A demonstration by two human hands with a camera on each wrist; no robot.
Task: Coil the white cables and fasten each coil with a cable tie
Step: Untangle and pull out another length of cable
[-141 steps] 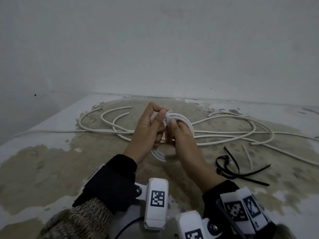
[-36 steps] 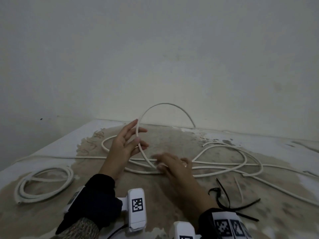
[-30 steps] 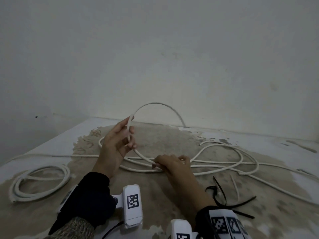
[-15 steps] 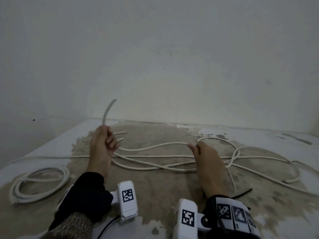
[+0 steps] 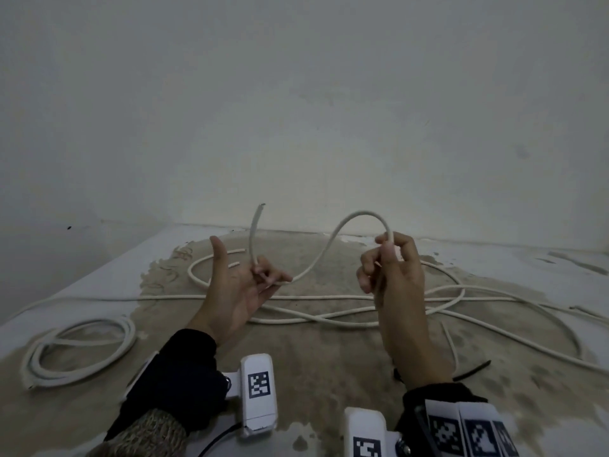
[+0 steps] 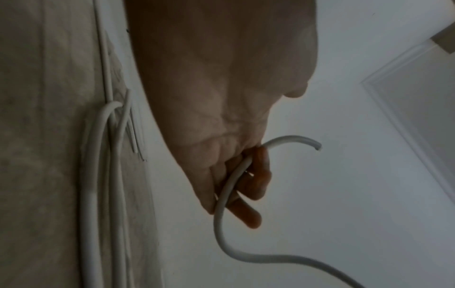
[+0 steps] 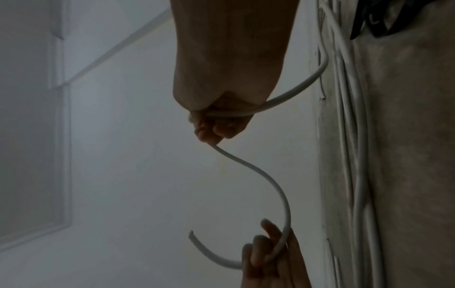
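Observation:
My left hand (image 5: 263, 275) is raised palm up, thumb out, its fingers curled round a white cable (image 5: 324, 249) near its cut end (image 5: 262, 206), which points upward. From there the cable arches up and over into my right hand (image 5: 384, 245), which pinches it at thumb and fingertips. In the left wrist view the cable (image 6: 229, 187) runs between the fingers. The right wrist view shows the cable (image 7: 258, 169) in an S-curve between both hands. A finished coil (image 5: 79, 347) lies at the left. Black cable ties (image 5: 471, 376) lie behind my right wrist, mostly hidden.
Several loose white cable runs (image 5: 329, 319) cross the stained tabletop (image 5: 313, 374) beneath and beyond my hands, trailing off right. A plain wall (image 5: 296, 127) stands close behind the table. The table's left edge (image 5: 99, 268) runs diagonally.
Both hands have risen off the table. My right hand has taken hold of the cable and lifted it into an arch; my left hand has turned palm up with the cable end.

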